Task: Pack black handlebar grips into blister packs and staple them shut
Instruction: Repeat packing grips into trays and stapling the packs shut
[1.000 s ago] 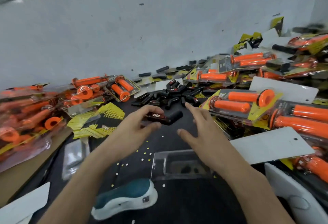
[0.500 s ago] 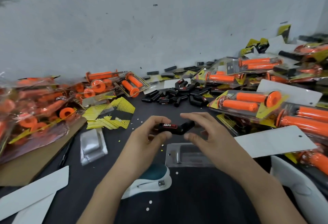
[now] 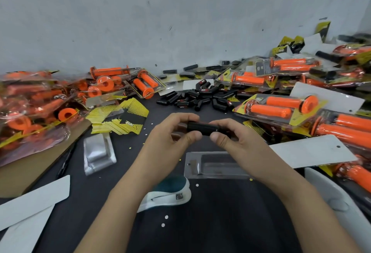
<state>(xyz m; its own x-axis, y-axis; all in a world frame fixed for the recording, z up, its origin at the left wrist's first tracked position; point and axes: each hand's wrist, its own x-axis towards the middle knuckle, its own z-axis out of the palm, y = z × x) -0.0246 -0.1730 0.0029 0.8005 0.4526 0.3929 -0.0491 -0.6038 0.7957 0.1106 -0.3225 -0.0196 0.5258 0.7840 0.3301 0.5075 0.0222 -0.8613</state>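
Both hands hold one black grip (image 3: 202, 128) level above the dark bench (image 3: 220, 222). The left hand (image 3: 170, 134) curls around its left end, and the right hand (image 3: 239, 140) pinches its right end. An empty clear blister pack (image 3: 216, 165) lies just nearer the person, beside a white and teal stapler (image 3: 170, 194). A pile of black grips (image 3: 200, 97) sits farther back, with packed orange grips (image 3: 279, 108) on either side.
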